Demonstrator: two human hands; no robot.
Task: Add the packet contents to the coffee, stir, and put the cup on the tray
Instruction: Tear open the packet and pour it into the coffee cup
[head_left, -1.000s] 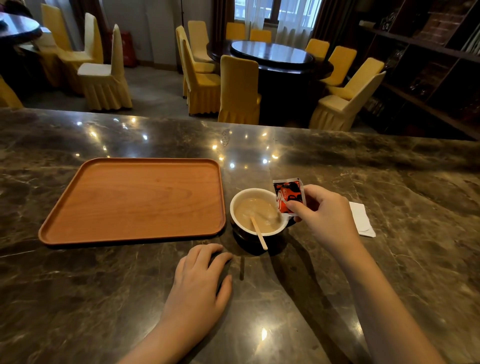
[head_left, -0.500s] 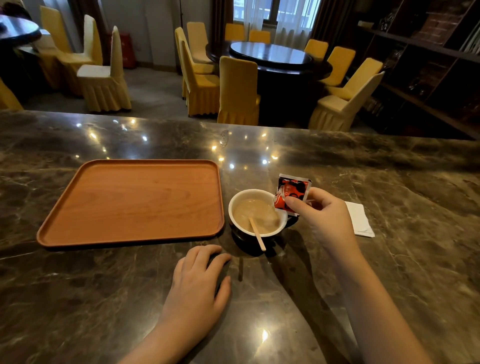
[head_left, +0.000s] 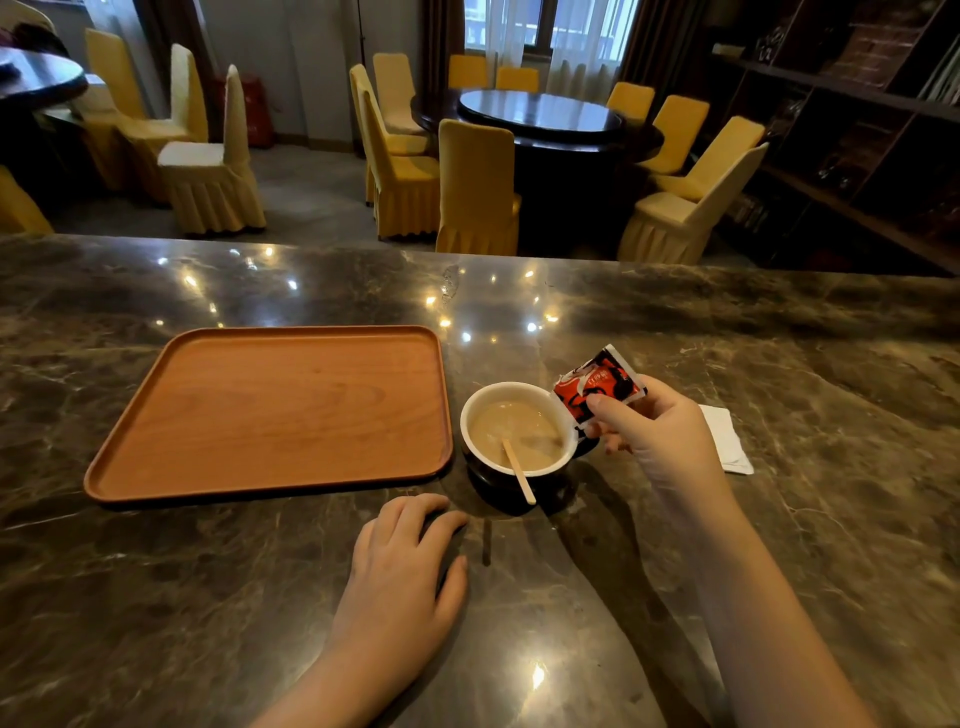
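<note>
A dark cup (head_left: 498, 478) with a white inside holds light brown coffee and stands on the marble counter just right of the wooden tray (head_left: 270, 410). A wooden stir stick (head_left: 519, 470) leans in the cup over its near rim. My right hand (head_left: 654, 426) pinches a red and black packet (head_left: 597, 384), tilted with its torn corner at the cup's right rim. My left hand (head_left: 400, 571) lies flat on the counter, palm down, fingers apart, a little in front of the cup.
A folded white napkin (head_left: 727, 441) lies right of my right hand. The marble counter (head_left: 805, 519) runs across the whole view. Beyond its far edge stand yellow-covered chairs (head_left: 478, 192) and a dark round table (head_left: 540, 111). Dark shelves line the right wall.
The packet has tipped further, its upper end swinging right while the torn corner stays at the cup's rim. My left hand has not moved.
</note>
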